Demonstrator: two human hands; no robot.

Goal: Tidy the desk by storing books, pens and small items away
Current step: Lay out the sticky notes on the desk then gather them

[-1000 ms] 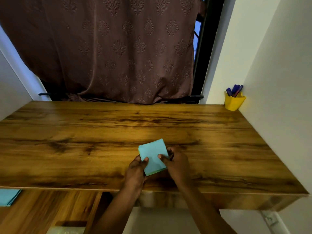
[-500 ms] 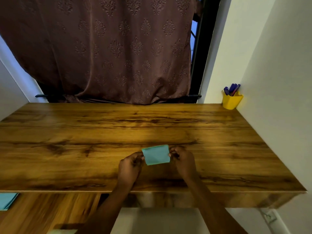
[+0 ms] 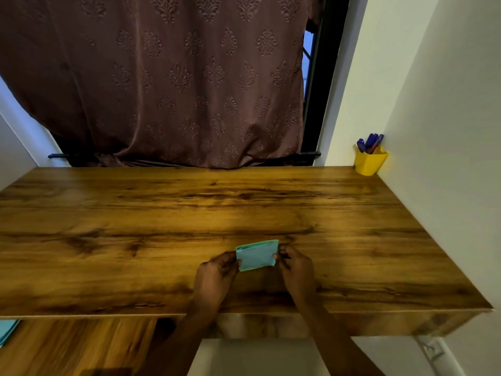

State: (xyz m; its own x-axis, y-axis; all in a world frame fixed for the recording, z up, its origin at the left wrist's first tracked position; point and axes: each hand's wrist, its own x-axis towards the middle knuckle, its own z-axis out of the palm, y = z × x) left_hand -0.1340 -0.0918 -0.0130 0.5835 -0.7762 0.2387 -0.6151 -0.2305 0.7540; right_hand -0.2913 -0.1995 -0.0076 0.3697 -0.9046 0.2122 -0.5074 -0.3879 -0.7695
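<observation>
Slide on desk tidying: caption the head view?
The left hand and right hand pinch a folded teal sheet over the wooden desk; yellow cup of pens at its far right corner.

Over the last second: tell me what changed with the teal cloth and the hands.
The teal cloth went from a wider square under both thumbs to a narrower folded strip. The left hand and right hand shifted out to its two ends and now pinch it there. The yellow cup with its pens stayed in the far right corner of the desk.
</observation>
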